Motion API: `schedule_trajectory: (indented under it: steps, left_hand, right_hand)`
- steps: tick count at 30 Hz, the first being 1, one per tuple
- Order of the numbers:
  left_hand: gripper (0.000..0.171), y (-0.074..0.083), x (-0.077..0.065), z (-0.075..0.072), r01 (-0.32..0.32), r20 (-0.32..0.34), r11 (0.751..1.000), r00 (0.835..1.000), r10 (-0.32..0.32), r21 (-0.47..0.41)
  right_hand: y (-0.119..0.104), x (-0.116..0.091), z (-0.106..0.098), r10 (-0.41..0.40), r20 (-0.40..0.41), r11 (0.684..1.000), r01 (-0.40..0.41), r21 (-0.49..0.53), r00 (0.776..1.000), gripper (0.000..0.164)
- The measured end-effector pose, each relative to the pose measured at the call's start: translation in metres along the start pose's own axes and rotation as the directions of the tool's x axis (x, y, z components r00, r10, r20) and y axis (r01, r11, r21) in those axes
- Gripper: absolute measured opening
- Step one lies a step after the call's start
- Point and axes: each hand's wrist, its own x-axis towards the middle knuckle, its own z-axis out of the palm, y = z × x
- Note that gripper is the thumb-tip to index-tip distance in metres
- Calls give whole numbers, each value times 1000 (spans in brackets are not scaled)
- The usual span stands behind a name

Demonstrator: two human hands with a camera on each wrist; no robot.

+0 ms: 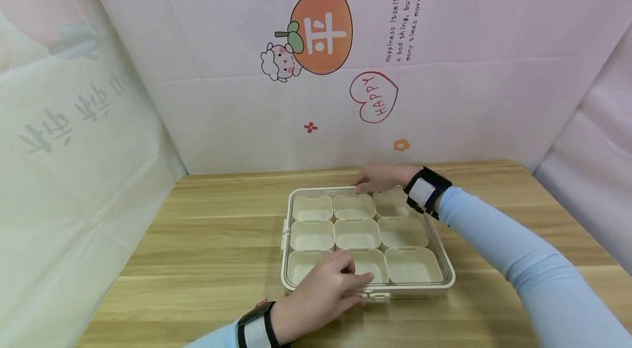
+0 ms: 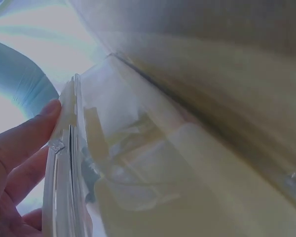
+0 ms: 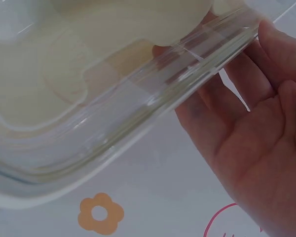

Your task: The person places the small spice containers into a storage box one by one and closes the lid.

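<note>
A cream storage box (image 1: 419,293) with a clear lid and several cups inside, in rows, sits on the table. At its front edge by the white latch (image 1: 377,297), my left hand (image 1: 318,293) holds the rim, one finger reaching over the lid. The left wrist view shows fingers (image 2: 29,136) of that hand against the layered rim (image 2: 64,173). My right hand (image 1: 380,177) grips the far edge. Its thumb touches the clear rim (image 3: 153,101) in the right wrist view, and the other fingers curl behind the wall, partly seen through it.
Wooden table top (image 1: 212,238) lies around the box. A printed white sheet (image 1: 237,117) rises behind the table, with more pale cloth (image 1: 74,172) at the left and right sides. A second latch (image 1: 285,235) is on the box's left side.
</note>
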Motion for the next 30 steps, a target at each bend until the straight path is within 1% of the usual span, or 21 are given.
schedule_trajectory:
  steps: [4, 8, 10, 12, 15, 16, 19, 24, 30]
  left_hand:
    - [31, 1, 3, -2, -30, 3, 999, 1000, 30, 37]
    - [32, 3, 4, -2, -51, 24, 995, 999, 49, 81]
    - [32, 4, 5, -2, -65, 26, 991, 998, 62, 116]
    - [30, 4, 7, -1, -83, 8, 982, 997, 83, 167]
    - [29, 2, 10, 2, -92, -22, 973, 995, 99, 213]
    - [29, 1, 10, 3, -92, -30, 972, 995, 100, 217]
    - [31, -1, 11, 5, -83, -31, 979, 995, 91, 188]
    - [29, -1, 13, 7, -68, -32, 979, 997, 76, 192]
    - [27, -1, 14, 8, -70, -42, 975, 996, 81, 213]
  right_hand:
    - [1, 1, -1, 18, 29, 1000, -18, 3, 999, 31]
    - [4, 5, -2, -1, 48, 1000, 1, 1, 999, 24]
    - [5, 6, -1, -19, 40, 1000, 19, -5, 999, 22]
    - [8, 7, -1, -31, 29, 999, 32, -20, 999, 20]
    - [13, 6, 0, -29, 0, 999, 29, -27, 1000, 18]
    - [15, 6, 0, -31, -3, 999, 31, -27, 1000, 18]
    - [19, 5, 0, -34, -7, 999, 34, -26, 999, 18]
    - [21, 6, -3, -42, 0, 999, 42, -18, 999, 17]
    - [20, 8, -5, 10, 34, 1000, -9, -15, 999, 18]
